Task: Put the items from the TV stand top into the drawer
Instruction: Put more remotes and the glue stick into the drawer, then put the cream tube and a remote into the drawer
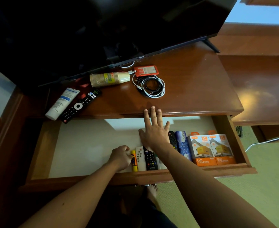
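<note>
A glossy dark wooden surface (193, 89) carries a black television (102, 30) on slim feet, with pale wall behind and green carpet (259, 186) on the floor at the right. Still lying on the wood are a white tube (61, 103), a black remote (81, 105) beside it, a sleeve of paper cups (109, 79) on its side, a red card holder (146, 70) and a coil of cables (152, 86). Below, the drawer (41, 148) stands pulled out, its pale floor lined along the front right with remotes, a blue patterned case (183, 145) and two orange charger boxes (211, 148). The left hand (120, 157), fingers curled, pinches a yellow tube (133, 161) at the row's left end. The right hand (153, 129) reaches forward with fingers spread wide and straight, fingertips at the surface's front edge, holding nothing.
</note>
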Available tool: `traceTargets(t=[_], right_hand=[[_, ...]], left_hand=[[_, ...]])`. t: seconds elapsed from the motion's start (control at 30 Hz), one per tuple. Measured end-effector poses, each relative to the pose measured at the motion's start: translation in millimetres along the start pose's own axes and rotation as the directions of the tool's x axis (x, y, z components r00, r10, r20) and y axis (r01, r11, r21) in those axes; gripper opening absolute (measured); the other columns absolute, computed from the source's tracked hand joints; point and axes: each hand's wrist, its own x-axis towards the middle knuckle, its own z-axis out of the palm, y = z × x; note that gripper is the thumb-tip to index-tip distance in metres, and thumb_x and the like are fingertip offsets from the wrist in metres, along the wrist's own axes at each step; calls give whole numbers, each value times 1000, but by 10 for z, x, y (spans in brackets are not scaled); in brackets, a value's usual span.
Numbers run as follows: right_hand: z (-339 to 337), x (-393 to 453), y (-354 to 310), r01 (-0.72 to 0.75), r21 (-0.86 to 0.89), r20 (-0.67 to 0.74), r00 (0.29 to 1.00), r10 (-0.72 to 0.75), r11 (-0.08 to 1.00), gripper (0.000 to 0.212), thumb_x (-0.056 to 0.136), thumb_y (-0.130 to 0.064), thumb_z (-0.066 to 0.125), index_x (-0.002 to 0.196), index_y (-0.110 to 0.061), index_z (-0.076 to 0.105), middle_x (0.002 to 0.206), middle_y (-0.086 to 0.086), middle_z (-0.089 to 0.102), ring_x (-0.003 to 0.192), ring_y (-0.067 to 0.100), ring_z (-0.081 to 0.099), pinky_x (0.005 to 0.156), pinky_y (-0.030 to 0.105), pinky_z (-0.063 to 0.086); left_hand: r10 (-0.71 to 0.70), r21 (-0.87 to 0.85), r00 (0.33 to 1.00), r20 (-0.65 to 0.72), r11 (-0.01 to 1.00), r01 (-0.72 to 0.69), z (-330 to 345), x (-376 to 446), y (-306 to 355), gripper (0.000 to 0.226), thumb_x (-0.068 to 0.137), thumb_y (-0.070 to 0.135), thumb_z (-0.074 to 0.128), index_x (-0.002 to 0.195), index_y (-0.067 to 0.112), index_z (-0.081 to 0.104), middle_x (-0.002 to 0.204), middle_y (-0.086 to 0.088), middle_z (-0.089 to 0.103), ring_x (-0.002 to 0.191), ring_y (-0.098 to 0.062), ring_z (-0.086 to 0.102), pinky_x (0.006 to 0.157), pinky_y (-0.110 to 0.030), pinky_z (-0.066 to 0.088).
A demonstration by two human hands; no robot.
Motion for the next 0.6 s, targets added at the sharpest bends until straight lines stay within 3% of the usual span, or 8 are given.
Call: traceTargets(t=[0.1, 0.17, 0.3, 0.37, 0.47, 0.53, 0.6], right_hand=[[-5, 0, -26, -16, -6, 8, 1000, 16, 1000, 79, 102, -51, 32, 155, -27, -21, 160, 3, -34, 147, 29, -31, 116, 69, 1], [-37, 1, -86, -33, -6, 12, 999, 33, 999, 79, 101, -50, 33, 156, -25, -18, 161, 5, -31, 147, 31, -30, 114, 70, -3], [-176, 36, -410, -107, 109, -10, 994, 108, 988, 72, 97, -35, 38, 158, -17, 3, 166, 10, -14, 150, 36, -19, 115, 69, -5], [-217, 55, -663, -39, 153, -56, 997, 48, 987, 68, 95, -30, 41, 156, -19, 14, 167, 8, -4, 151, 36, -12, 116, 67, 0], [-243, 54, -1127, 87, 259, -120, 991, -58, 962, 54, 92, -30, 50, 143, -19, 36, 159, 9, 24, 145, 36, 21, 113, 59, 25], [-250, 52, -1459, 122, 372, -168, 984, -63, 920, 37, 90, -29, 53, 125, -16, 48, 136, 10, 44, 122, 37, 47, 97, 50, 42], [-256, 53, -1757, 165, 473, -182, 979, -88, 866, 30, 91, -27, 55, 118, -15, 49, 122, 11, 47, 102, 40, 58, 82, 48, 51]], left_hand=[[-2, -12, 1000, -2, 1000, 2, -36, -16, -31, 43, 91, 23, 64, 133, 14, 58, 124, -9, 65, 106, -28, 66, 91, -35, 55], [13, 6, 1000, -26, 1000, -13, -104, -37, -38, 45, 93, 23, 63, 136, 15, 56, 128, -7, 63, 111, -23, 62, 91, -29, 51], [70, -29, 987, -148, 997, -75, -483, -126, 8, 44, 94, 22, 63, 137, 16, 56, 124, -4, 64, 103, -13, 57, 85, -24, 45], [116, -24, 960, -257, 992, -126, -796, -183, 18, 39, 94, 20, 63, 133, 16, 59, 125, -4, 65, 103, -13, 59, 84, -24, 44], [173, 23, 871, -460, 983, -183, -1327, -295, -46, 33, 94, 18, 61, 127, 20, 62, 120, -3, 66, 107, -20, 63, 84, -31, 50], [200, 41, 757, -622, 974, -223, -1657, -366, -148, 30, 92, 17, 61, 121, 21, 64, 113, -3, 65, 102, -22, 63, 83, -38, 55], [195, 47, 645, -739, 970, -240, -1936, -402, -263, 27, 90, 13, 60, 116, 15, 66, 112, -8, 64, 101, -26, 63, 82, -39, 55]])
